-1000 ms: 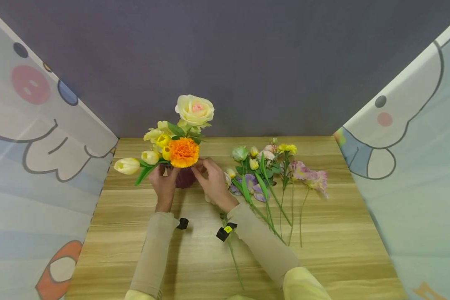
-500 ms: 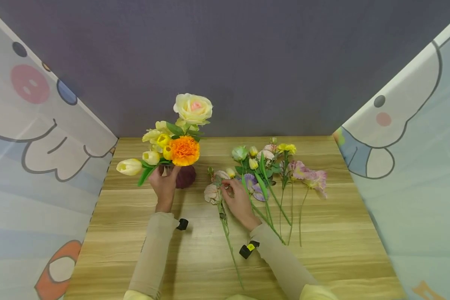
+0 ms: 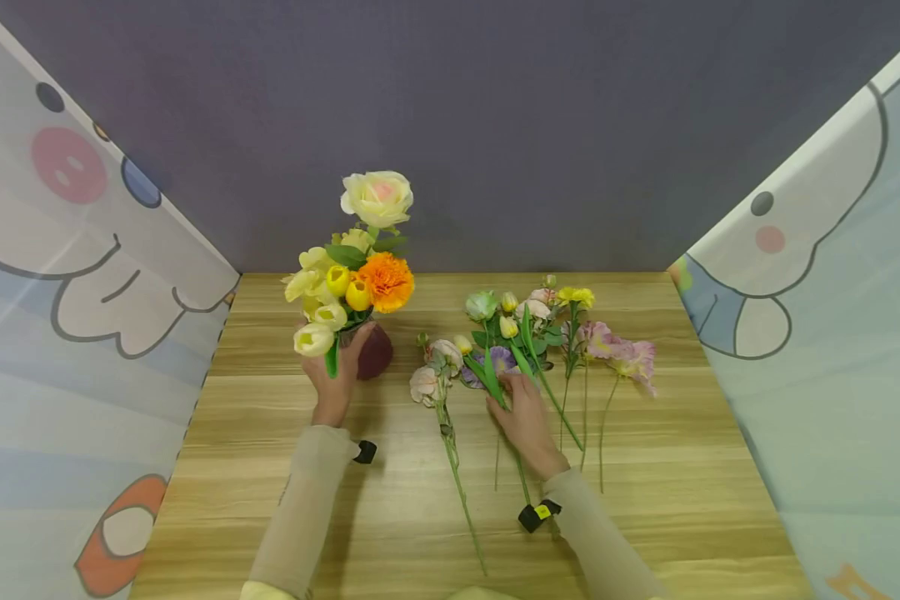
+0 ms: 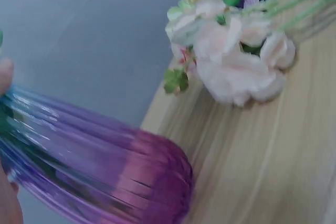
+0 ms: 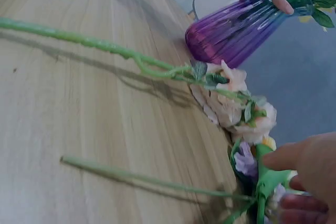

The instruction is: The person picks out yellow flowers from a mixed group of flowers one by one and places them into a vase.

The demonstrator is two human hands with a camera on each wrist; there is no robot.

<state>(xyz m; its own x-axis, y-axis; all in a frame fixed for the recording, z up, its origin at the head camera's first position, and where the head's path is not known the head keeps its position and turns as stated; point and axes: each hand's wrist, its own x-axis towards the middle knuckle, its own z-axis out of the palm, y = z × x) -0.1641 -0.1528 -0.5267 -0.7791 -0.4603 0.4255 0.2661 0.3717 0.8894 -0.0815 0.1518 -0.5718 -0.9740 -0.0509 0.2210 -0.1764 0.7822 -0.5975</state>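
Observation:
My left hand (image 3: 335,379) grips the neck of a ribbed glass vase (image 4: 105,161), blue-green above and purple toward its base. The vase tilts, its purple base (image 3: 376,353) showing beside the hand. Out of its mouth rise an orange carnation (image 3: 387,282), a large cream rose (image 3: 377,198), yellow blooms and pale tulips (image 3: 313,339). Over the flowers lying on the table, my right hand (image 3: 528,423) has thumb and fingers around the green leaf and stem of a tulip (image 5: 269,178). The hand partly covers that stem.
A pale pink flower spray (image 3: 424,387) lies between the hands, its long stem toward the front. Farther right are a purple bloom (image 3: 499,360), a green rose (image 3: 482,306), a yellow carnation (image 3: 575,297) and pink-purple flowers (image 3: 633,358). A grey wall (image 3: 540,150) borders the back.
My right hand has left the vase, moved right past the pink spray and reached the tulip, whose stem has swung left. The vase and its bouquet have turned in my left hand.

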